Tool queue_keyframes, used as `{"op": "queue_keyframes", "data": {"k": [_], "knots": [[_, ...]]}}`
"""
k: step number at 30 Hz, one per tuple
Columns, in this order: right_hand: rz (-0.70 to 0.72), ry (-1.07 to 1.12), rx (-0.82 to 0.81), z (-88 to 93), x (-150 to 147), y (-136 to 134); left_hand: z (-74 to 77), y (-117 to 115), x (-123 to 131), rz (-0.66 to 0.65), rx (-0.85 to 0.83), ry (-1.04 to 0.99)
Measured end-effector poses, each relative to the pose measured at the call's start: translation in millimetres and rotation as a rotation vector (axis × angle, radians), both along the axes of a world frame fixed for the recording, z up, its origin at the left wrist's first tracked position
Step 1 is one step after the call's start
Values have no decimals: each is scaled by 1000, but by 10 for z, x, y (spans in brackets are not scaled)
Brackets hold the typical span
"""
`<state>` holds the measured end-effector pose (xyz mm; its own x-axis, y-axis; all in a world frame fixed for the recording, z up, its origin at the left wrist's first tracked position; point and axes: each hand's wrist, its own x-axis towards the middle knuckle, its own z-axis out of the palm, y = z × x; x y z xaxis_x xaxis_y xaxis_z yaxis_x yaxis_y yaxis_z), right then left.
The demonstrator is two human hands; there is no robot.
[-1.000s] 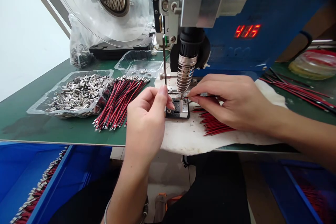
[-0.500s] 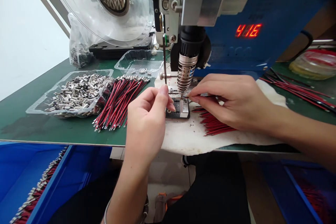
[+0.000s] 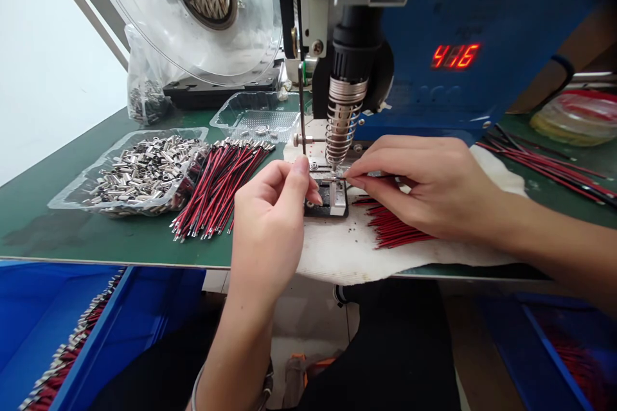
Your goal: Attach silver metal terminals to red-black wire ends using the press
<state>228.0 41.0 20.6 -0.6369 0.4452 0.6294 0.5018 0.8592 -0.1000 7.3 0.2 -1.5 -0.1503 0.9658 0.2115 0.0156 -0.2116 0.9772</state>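
My right hand pinches the end of a thin wire between thumb and fingertips, just right of a small metal jig. At the jig's left side my left hand is closed, thumb against forefinger; what it holds, if anything, is hidden. Between the hands, the spring-wrapped soldering iron points down over the jig, its tip close above the wire end. Below my right hand lies a bundle of red and black wires on a white cloth.
Left of my left hand are a pile of red-black wires with metal ends and a clear tray of metal connectors. A second clear tray stands behind. The blue machine displays 416. Blue bins sit below the table edge.
The machine head with the soldering iron has risen a little, and its spring is stretched longer. Both hands stay practically where they were.
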Motion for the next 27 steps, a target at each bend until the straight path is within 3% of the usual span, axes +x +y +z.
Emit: {"op": "queue_keyframes", "data": {"k": [14, 20, 23, 27], "knots": [[-26, 100, 31, 11, -10, -42, 68, -17, 74, 87, -2, -79], [-8, 137, 196, 79, -32, -186, 135, -334, 136, 168, -57, 79], [-2, 171, 165, 100, -63, -292, 137, -513, 237, 40, -77, 158], [37, 167, 132, 105, -68, -341, 39, -562, 375, -216, 59, 253]]}}
